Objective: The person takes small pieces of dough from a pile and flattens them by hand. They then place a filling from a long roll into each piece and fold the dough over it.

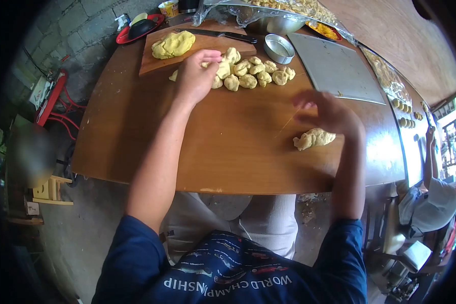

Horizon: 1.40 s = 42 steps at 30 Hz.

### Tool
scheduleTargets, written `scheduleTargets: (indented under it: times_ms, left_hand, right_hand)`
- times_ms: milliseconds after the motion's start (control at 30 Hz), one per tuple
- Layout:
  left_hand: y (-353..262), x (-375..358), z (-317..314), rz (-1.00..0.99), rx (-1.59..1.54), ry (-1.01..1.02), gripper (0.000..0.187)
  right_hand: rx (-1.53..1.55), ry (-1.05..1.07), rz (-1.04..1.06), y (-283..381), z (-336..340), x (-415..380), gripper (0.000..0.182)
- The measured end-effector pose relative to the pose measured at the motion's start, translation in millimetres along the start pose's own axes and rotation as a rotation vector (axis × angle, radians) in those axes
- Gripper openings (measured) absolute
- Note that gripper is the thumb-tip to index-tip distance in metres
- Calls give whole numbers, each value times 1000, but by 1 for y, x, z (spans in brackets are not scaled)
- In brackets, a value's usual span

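Note:
My left hand (198, 76) is at the left end of a cluster of pale dough pieces (247, 81), its fingers pressed together over a piece, partly hidden. My right hand (321, 109) is blurred in the air above the right side of the table, fingers apart, holding nothing. Just below it lies an elongated lump of dough (314, 139). A large yellow dough mass (173, 44) rests on the wooden board (152, 62), with a black-handled knife (223, 34) along the board's far edge.
Behind the dough pieces stands a round metal tin (279, 48). A grey metal sheet (337, 68) lies right of it. Farther back are a metal bowl (276, 24) and a red plate (137, 29). Another person (433, 202) sits at the far right near small dough balls (406, 122).

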<state>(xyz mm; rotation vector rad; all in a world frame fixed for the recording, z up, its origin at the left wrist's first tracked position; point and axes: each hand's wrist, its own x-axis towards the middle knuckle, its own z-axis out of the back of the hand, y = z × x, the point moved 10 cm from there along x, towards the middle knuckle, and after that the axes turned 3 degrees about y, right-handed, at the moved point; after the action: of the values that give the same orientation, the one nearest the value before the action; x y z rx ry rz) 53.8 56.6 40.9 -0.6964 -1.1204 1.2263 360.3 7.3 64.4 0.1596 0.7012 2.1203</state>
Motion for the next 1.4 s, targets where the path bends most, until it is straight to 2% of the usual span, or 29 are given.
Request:
scheduleTargets:
  times_ms: [33,100,200,233,267,333,367,400,467,500,533,600,633,700,800,900,933,1000,1033,1067,1100,1133,1167,1200,1233,1267,1300,1333,1400]
  left_hand:
    - [-4,2,12,-17,40,-93,25]
    - [-7,1,16,-4,32,-102,22]
    - [-12,-1,12,-48,15,-116,19]
    - [-20,-4,-6,-110,-12,19,24]
    - [-28,-9,-26,-175,-39,155,29]
    - [-56,-38,-71,-181,-176,440,48]
    - [-70,-57,-90,-231,-191,545,71]
    - [-80,-73,-107,-363,-263,569,82]
    - [-84,-92,-132,-289,-324,673,82]
    - [-94,-91,-126,-287,-217,606,67]
    - [-93,-84,-121,-293,-206,595,67]
    - [-93,-72,-100,-381,-92,435,48]
    - [-92,-70,-92,-348,-135,399,32]
    - [-87,-64,-87,-331,-128,410,30]
    - [-85,-62,-86,-304,-139,430,25]
    - [-108,-70,-86,-516,-56,320,22]
    - [-107,-68,-87,-509,-62,331,22]
    - [-114,-71,-88,-630,96,365,17]
    - [-115,-70,-85,-598,47,312,11]
    - [-116,-71,-87,-595,51,319,11]
    - [-104,-64,-86,-442,32,304,11]
    - [-90,-59,-85,-290,13,285,10]
    - [-90,-54,-77,-323,82,191,13]
    - [-62,-37,-69,-308,122,74,15]
    - [-39,-21,-56,-145,91,106,17]
    - [-19,-16,-43,17,60,131,19]
    - [-10,-23,-42,193,-178,155,25]
    - [-17,-27,-43,190,-166,163,25]
    - [-40,-38,-65,137,-539,314,32]
  right_hand:
    - [-4,-7,0,-6,2,-17,42]
    - [-82,55,39,-5,-13,-52,40]
    - [-134,15,42,-2,-27,-60,40]
    - [-120,-106,101,6,-22,-58,36]
    - [-127,-107,98,7,-24,-54,36]
    - [222,-259,-133,-6,-14,-46,34]
    - [240,-252,-40,0,-14,-35,34]
    - [235,-260,-58,0,-14,-27,34]
    - [416,-126,25,14,-25,-4,39]
    - [411,-131,36,21,-22,3,39]
    - [478,-43,35,27,-26,12,41]
    - [553,62,42,33,-32,28,43]
    - [665,101,29,29,-36,32,43]
    - [821,156,63,30,-39,33,41]
    - [723,110,163,30,-41,31,38]
    - [767,92,102,27,-48,29,38]
    - [775,89,91,26,-46,27,38]
    - [769,114,71,26,-45,26,37]
    - [777,111,71,27,-44,25,37]
    - [698,21,85,27,-36,23,33]
    - [617,-65,98,29,-28,21,28]
    - [620,-62,100,33,-30,18,28]
    - [589,-85,266,54,-28,11,23]
    - [554,-105,434,77,-24,-1,18]
    - [461,-4,578,107,-22,-16,12]
    - [468,-4,693,128,-20,-25,11]
    - [341,54,539,117,-25,-17,14]
    - [225,94,372,97,-28,-15,18]
    - [-110,26,171,53,-23,-9,29]
